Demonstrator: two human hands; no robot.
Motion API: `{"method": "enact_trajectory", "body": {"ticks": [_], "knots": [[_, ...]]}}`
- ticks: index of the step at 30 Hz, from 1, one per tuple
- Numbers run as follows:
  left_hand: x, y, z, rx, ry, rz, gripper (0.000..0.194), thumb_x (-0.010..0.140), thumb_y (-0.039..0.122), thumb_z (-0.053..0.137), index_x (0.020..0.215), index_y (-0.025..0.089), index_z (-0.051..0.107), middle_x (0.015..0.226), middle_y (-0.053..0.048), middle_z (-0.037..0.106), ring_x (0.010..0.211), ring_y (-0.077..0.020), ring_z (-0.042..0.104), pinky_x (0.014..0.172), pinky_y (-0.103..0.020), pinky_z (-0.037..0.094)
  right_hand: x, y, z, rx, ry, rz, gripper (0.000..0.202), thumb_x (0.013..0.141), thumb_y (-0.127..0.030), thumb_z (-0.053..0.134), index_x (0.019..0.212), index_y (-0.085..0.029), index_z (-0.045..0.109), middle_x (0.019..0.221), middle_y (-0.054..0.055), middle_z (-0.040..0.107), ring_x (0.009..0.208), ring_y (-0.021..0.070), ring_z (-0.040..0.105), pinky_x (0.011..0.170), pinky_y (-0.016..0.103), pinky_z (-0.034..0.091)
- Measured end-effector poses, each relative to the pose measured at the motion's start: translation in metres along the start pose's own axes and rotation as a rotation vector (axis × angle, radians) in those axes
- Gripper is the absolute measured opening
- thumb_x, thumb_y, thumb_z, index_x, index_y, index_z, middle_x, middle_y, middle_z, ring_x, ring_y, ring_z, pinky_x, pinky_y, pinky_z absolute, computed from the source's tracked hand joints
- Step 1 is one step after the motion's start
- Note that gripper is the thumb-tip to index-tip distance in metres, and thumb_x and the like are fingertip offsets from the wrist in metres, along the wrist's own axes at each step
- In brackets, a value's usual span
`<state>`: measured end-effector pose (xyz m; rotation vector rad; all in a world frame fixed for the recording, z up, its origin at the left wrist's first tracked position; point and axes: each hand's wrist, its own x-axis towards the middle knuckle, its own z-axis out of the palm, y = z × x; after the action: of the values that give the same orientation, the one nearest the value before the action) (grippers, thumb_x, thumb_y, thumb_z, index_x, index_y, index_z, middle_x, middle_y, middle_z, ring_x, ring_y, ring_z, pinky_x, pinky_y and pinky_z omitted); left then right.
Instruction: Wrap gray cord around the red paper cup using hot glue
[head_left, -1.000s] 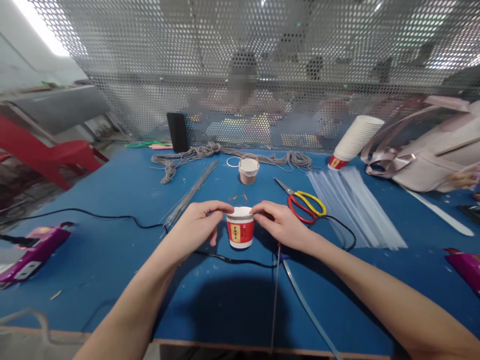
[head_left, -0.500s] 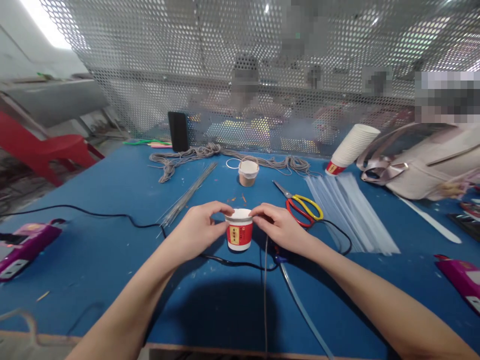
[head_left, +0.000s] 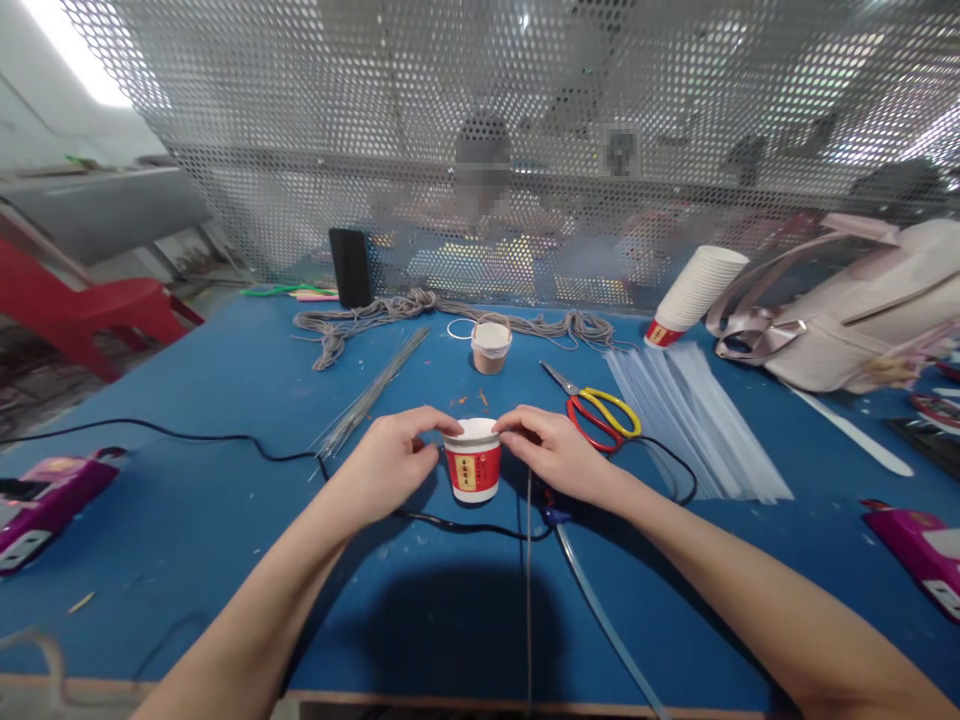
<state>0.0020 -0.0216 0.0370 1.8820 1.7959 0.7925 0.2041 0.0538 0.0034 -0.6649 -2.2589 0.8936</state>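
Note:
A small red-and-white paper cup (head_left: 474, 474) stands upright on the blue table between my hands, with a grey band round its rim. My left hand (head_left: 397, 458) has its index fingertip on the left of the rim, its thumb bent just beside the wall. On the opposite side, my right hand (head_left: 551, 452) is closed at the rim with thumb and fingertips. A thin grey cord (head_left: 529, 600) runs from under the right hand toward the table's front edge. Beside that hand lies a glue gun (head_left: 553, 515), partly covered, with a clear glue stick (head_left: 600, 610) trailing from it.
Behind the cup stands a small cord-trimmed cup (head_left: 491, 350). Scissors (head_left: 600, 410), clear strips (head_left: 697, 430) and stacked paper cups (head_left: 694, 295) are on the right. Wires (head_left: 375, 390), grey cord bundles (head_left: 330, 325), a phone (head_left: 351, 267) and a purple power strip (head_left: 56, 500) are leftward.
My left thumb has drawn slightly away from the cup's wall while the index finger stays on the rim. The whole view has shifted a little; the cup stays in place.

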Motion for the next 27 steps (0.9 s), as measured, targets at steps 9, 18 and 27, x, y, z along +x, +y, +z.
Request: {"method": "enact_trajectory", "body": {"ticks": [9,18,27], "knots": [[-0.003,0.023,-0.010,-0.022,0.021,0.021,0.035,0.074,0.023,0.047,0.099,0.022,0.071,0.093,-0.003,0.073,0.056,-0.0130,0.054,0.054,-0.024,0.043,-0.001,-0.004,0.003,-0.100,-0.022,-0.128,0.013,0.090,-0.013,0.049,0.092,-0.018,0.061,0.086,0.005,0.064,0.079,0.0156,0.059,0.072,0.028,0.046],[0.007,0.029,0.000,0.147,-0.127,0.156,0.027,0.081,0.027,0.047,0.084,0.020,0.073,0.079,-0.004,0.073,0.065,-0.0162,0.061,0.061,-0.024,0.042,0.000,-0.005,0.005,-0.175,-0.046,-0.120,0.013,0.092,-0.013,0.048,0.096,-0.017,0.060,0.089,0.006,0.064,0.080,0.0163,0.059,0.072,0.027,0.044],[0.012,0.035,-0.009,0.165,-0.175,0.009,0.024,0.074,0.029,0.048,0.068,0.019,0.070,0.060,0.000,0.066,0.054,-0.0136,0.052,0.051,-0.023,0.036,-0.001,-0.012,0.009,-0.127,-0.001,-0.052,0.015,0.089,-0.016,0.053,0.103,-0.018,0.056,0.089,0.004,0.064,0.075,0.0151,0.057,0.067,0.026,0.041]]}}
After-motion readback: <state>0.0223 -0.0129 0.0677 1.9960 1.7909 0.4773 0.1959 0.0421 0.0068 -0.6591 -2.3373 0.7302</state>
